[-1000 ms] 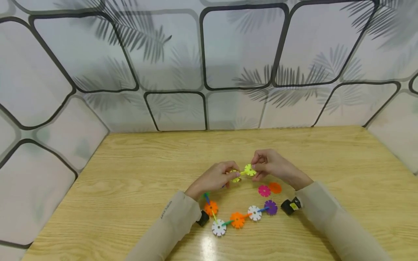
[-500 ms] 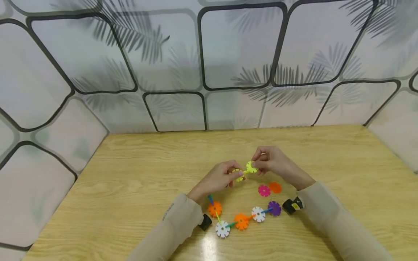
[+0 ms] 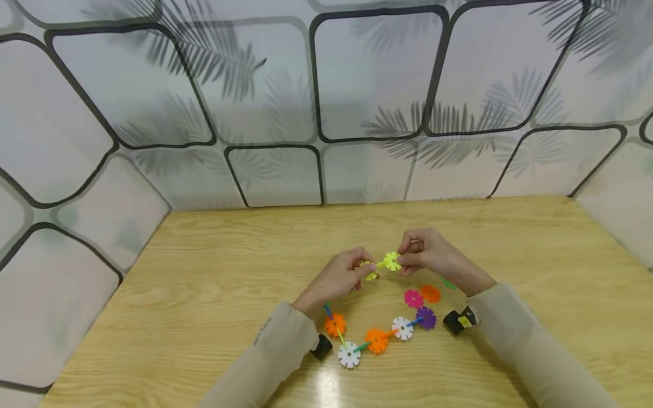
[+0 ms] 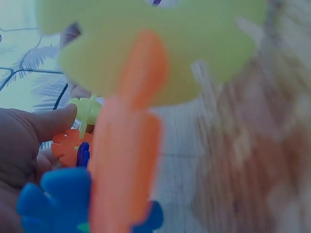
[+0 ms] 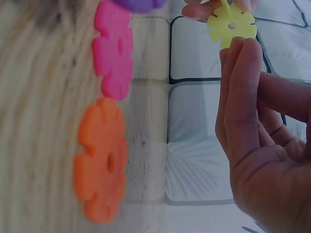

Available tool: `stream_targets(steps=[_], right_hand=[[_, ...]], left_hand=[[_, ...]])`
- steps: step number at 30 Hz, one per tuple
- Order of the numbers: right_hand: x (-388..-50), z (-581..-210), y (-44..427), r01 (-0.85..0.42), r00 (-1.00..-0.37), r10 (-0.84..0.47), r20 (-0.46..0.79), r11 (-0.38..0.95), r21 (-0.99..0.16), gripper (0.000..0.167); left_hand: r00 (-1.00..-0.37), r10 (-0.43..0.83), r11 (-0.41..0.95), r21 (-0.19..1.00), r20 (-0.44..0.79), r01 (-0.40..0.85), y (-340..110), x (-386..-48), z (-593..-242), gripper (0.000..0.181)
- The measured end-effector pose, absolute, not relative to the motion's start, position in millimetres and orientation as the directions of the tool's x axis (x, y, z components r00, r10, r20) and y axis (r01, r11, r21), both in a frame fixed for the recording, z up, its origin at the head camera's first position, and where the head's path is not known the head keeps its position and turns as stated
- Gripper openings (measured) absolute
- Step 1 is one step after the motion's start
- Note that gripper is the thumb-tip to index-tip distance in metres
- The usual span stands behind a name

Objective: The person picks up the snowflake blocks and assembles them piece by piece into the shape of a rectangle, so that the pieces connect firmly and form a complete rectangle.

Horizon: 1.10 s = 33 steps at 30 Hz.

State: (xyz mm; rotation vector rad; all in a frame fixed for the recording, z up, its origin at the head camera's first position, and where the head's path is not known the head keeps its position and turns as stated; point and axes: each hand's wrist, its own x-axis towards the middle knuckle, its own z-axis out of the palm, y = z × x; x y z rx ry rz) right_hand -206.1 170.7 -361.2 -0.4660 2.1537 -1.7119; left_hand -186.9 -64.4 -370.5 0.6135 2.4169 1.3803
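My left hand (image 3: 339,280) pinches a yellow notched plastic disc (image 3: 370,272), partly hidden behind its fingers. A short yellow connector joins this to a second yellow disc (image 3: 391,261), which my right hand (image 3: 431,255) pinches by its edge. In the right wrist view that second disc (image 5: 232,25) sits at the fingertips. Below my hands lies a chain of discs: orange (image 3: 335,325), white (image 3: 349,355), orange (image 3: 376,341), white (image 3: 402,328) and purple disc (image 3: 425,318), linked by coloured connectors. Close to the left wrist camera, an orange connector (image 4: 126,165) and a blue disc (image 4: 58,199) show.
A loose pink disc (image 3: 414,298) and an orange disc (image 3: 431,293) lie on the wooden table (image 3: 214,272) under my right hand. A green piece (image 3: 449,283) peeks out beside the right wrist. A patterned wall covering (image 3: 367,170) stands behind the table.
The chain on the table has shifted slightly right, its purple end also moving up towards the pink disc. A green piece now shows beside my right wrist. Both hands keep their yellow discs.
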Motion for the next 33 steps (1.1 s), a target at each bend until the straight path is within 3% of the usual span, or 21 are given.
stream_targets(steps=[26, 30, 33], right_hand=[[-205.6, -364.8, 169.7, 0.001, -0.878, -0.472, -0.080, 0.165, -0.986, 0.008], [-205.6, -362.7, 170.5, -0.026, -0.877, -0.475, -0.076, 0.204, -0.979, 0.002], [-205.4, -362.5, 168.7, -0.058, -0.865, -0.497, -0.071, 0.239, -0.969, 0.009]], left_hand=[[-0.837, 0.547, 0.399, 0.885, -0.022, 0.238, -61.6, -183.6, -370.5, 0.013], [-0.821, 0.565, 0.360, 0.918, -0.076, 0.164, -63.0, -180.7, -368.0, 0.016], [-0.776, 0.612, 0.336, 0.939, -0.152, 0.081, -66.9, -178.5, -365.9, 0.021]])
